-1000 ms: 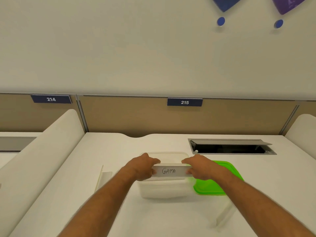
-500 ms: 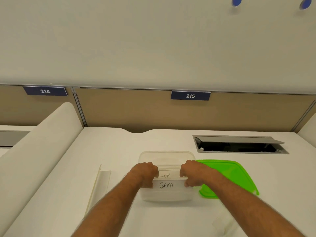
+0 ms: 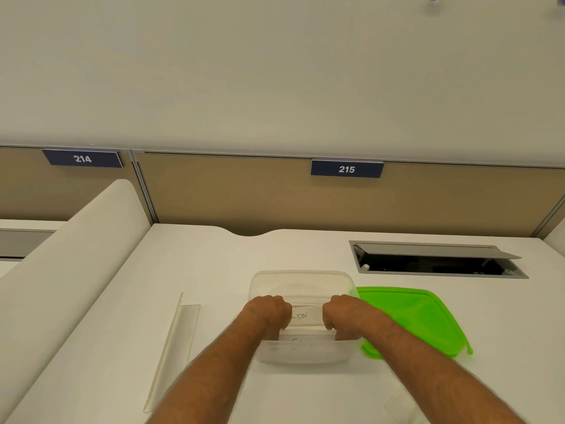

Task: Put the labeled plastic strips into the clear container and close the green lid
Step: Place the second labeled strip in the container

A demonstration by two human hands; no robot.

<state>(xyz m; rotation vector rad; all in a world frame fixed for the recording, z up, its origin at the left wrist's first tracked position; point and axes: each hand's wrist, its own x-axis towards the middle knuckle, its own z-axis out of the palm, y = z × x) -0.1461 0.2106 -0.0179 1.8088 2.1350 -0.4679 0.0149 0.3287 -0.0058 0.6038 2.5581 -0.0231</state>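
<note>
Nearest to the camera, two bare forearms reach forward over the white table (image 3: 305, 399). At the lower right edge, just outside the right forearm, lies a faint clear plastic piece (image 3: 400, 405); it is too blurred to say more. To the left of the left forearm, a long clear plastic strip (image 3: 174, 350) lies flat on the table, apart from the container.

The left hand (image 3: 270, 313) and the right hand (image 3: 344, 313) are both inside the open top of the clear container (image 3: 302, 353), close to its near wall. The fingers of both hands are curled downward, and each hand grips one end of a labeled strip (image 3: 305, 339), which is lowered into the container between them. Through the near wall some handwriting of this strip shows, but I cannot read it. Just behind it, between the two hands, stands another white strip (image 3: 306, 316) with the letters "ION" visible; the beginning of the word is hidden by the left hand.

Just to the right of the right hand, the green lid (image 3: 422, 319) lies flat on the table, its left edge next to the container's right side.

Farther behind the right hand there is an open cable hatch (image 3: 434, 258) in the table. Beyond the hands stands a tan partition (image 3: 244, 194) with two blue number plates, "214" (image 3: 82, 158) at the left and "215" (image 3: 346, 169) nearly straight ahead.
</note>
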